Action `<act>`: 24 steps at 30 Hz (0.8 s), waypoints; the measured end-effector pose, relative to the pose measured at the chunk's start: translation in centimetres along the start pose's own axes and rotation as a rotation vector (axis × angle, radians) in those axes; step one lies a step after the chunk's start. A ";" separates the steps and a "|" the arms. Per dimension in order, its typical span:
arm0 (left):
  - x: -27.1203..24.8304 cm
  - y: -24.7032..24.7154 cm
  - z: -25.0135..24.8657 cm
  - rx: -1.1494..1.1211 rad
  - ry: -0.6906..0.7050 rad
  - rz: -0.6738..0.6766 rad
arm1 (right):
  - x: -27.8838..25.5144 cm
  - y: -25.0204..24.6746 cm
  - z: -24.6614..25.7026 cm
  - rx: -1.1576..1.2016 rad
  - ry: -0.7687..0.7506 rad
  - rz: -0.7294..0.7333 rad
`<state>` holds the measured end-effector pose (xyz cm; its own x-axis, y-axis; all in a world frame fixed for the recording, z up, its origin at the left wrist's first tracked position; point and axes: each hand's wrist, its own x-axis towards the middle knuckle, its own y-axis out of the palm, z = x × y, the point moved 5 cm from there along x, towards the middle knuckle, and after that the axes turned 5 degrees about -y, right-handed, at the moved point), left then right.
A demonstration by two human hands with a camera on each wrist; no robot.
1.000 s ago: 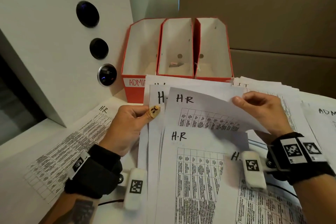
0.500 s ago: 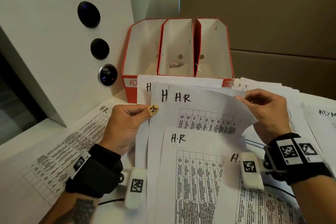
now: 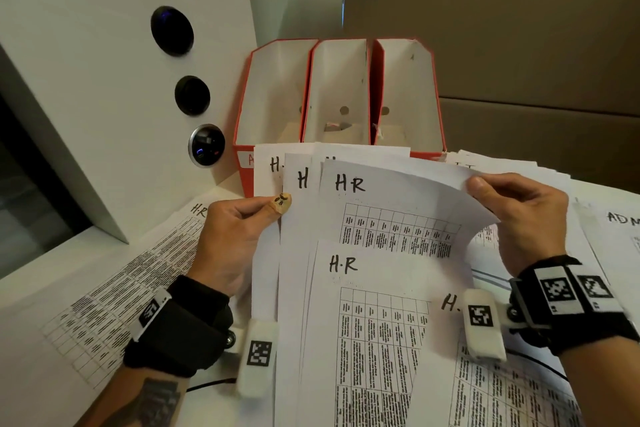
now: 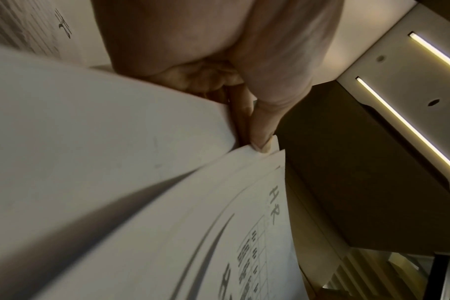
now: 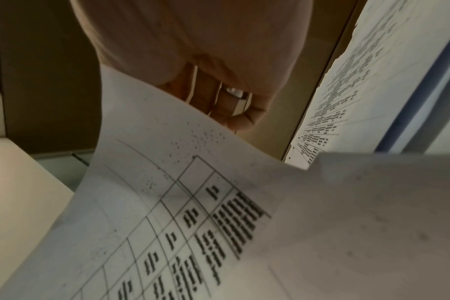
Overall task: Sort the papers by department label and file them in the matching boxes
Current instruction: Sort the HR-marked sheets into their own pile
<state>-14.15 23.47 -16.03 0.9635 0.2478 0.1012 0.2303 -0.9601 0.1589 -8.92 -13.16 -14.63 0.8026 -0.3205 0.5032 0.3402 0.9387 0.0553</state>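
Observation:
A fanned stack of white sheets marked H.R [image 3: 349, 184] is lifted off the table between both hands. My left hand [image 3: 239, 229] pinches the stack's left edge with thumb on top; the left wrist view shows the thumb [image 4: 262, 130] clamped on the sheet edges. My right hand [image 3: 516, 208] pinches the upper right corner of the top H.R sheet, which curls upward; the right wrist view shows that sheet [image 5: 193, 203] under the fingers [image 5: 234, 113]. Three red file boxes [image 3: 339, 94] stand open behind the stack, their front labels mostly hidden by the papers.
One H.R sheet [image 3: 114, 295] lies flat on the table at the left. More sheets, one marked ADM [image 3: 620, 218], lie at the right. A white panel with round black lenses [image 3: 171, 29] rises at the left. A brown wall stands behind the boxes.
The held stack has risen and shifted toward the boxes, now covering more of the red box fronts. My right hand has bent the top sheet's corner further up.

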 end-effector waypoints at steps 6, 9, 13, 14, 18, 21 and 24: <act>-0.1 -0.2 -0.3 -0.027 0.028 -0.026 | 0.8 -0.6 -1.4 0.248 0.267 0.058; -0.2 -0.2 -0.5 -0.044 0.053 -0.017 | 0.4 0.1 -1.9 0.450 0.444 0.094; -0.3 -0.1 -0.3 -0.018 0.088 -0.010 | -0.6 1.0 -2.3 0.426 0.599 0.139; -0.4 0.0 -0.4 -0.003 0.103 -0.008 | -0.8 1.2 -2.3 0.410 0.613 0.179; -0.6 0.5 -1.0 0.057 0.173 0.065 | -1.1 1.4 -1.4 0.243 0.475 0.362; -0.7 0.8 -1.0 0.073 0.182 0.112 | -1.5 2.0 -0.8 0.229 0.387 0.425; -0.6 0.7 -0.8 0.049 0.162 0.129 | -1.2 2.2 -0.3 0.231 0.278 0.353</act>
<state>-14.72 22.71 -15.18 0.9518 0.1360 0.2748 0.1163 -0.9894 0.0866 -9.03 -10.78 -15.34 0.9598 0.0295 0.2791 -0.0677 0.9894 0.1283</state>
